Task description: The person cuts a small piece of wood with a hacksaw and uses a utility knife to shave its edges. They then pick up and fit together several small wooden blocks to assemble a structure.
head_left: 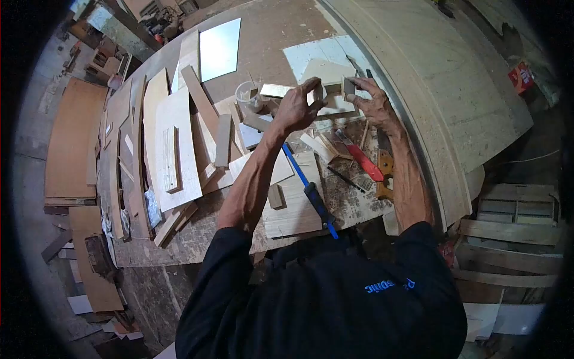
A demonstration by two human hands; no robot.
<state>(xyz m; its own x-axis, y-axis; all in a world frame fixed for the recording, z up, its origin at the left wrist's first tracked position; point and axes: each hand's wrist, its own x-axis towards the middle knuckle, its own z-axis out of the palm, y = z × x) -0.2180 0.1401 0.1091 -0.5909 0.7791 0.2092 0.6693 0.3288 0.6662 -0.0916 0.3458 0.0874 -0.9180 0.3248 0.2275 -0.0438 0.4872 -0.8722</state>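
Observation:
My left hand [297,107] is raised over the far part of the bench, with thumb and fingers closed on a small wooden block [320,92]. Opposite it, my right hand [372,102] pinches another small flat wood piece [348,88] between thumb and fingers. A narrow gap separates the two pieces. Pale boards [338,106] lie beneath both hands. Below my right hand is a red-handled tool [363,158], beside a wooden saw handle [385,173]. A long blue tool with a dark grip [315,200] rests diagonally across a light board [293,215] nearer my body.
Wood strips and boards [170,134] pile up on the left of the bench [269,36]. A clear plastic cup [248,97] stands left of my left hand. A white panel [220,51] lies at the back. Along the right runs a large curved wooden panel [442,102].

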